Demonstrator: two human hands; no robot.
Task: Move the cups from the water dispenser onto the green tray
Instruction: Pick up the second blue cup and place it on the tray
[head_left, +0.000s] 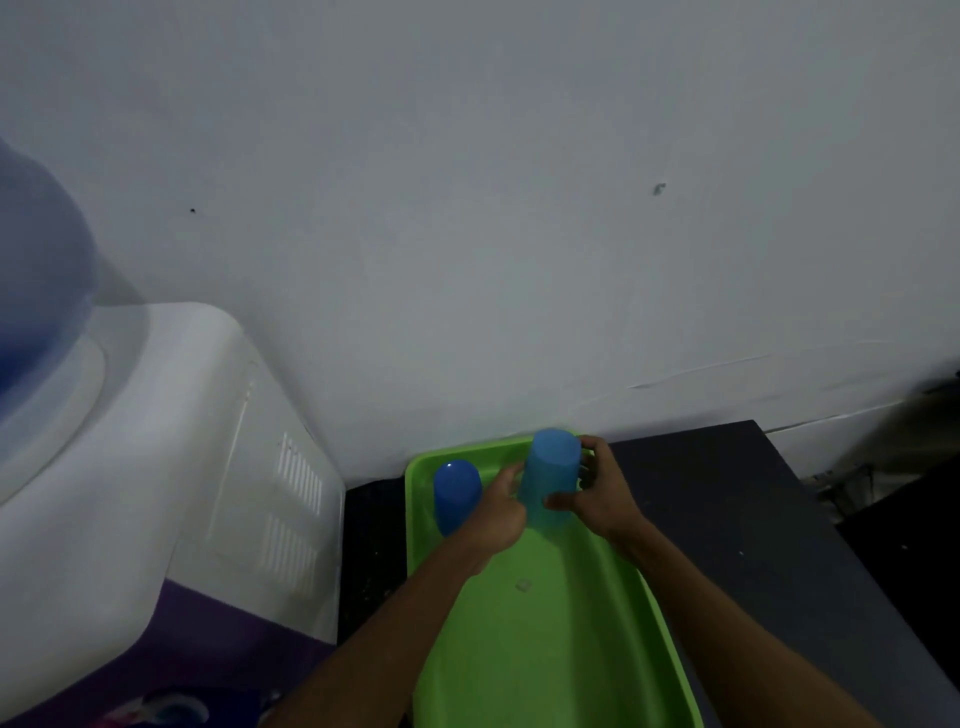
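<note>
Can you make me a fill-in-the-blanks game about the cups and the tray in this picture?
1. Both cups are the colour ____.
2. The light blue cup is held by ____ hands.
3. The dark blue cup stands on the ____ tray.
4. The white water dispenser is to the ____ of the tray.

Missing words: blue; two; green; left

One head-worn wide-angle view looks forward and steeply down. It sits close above the green tray (545, 623), facing the white wall (467, 208).
</note>
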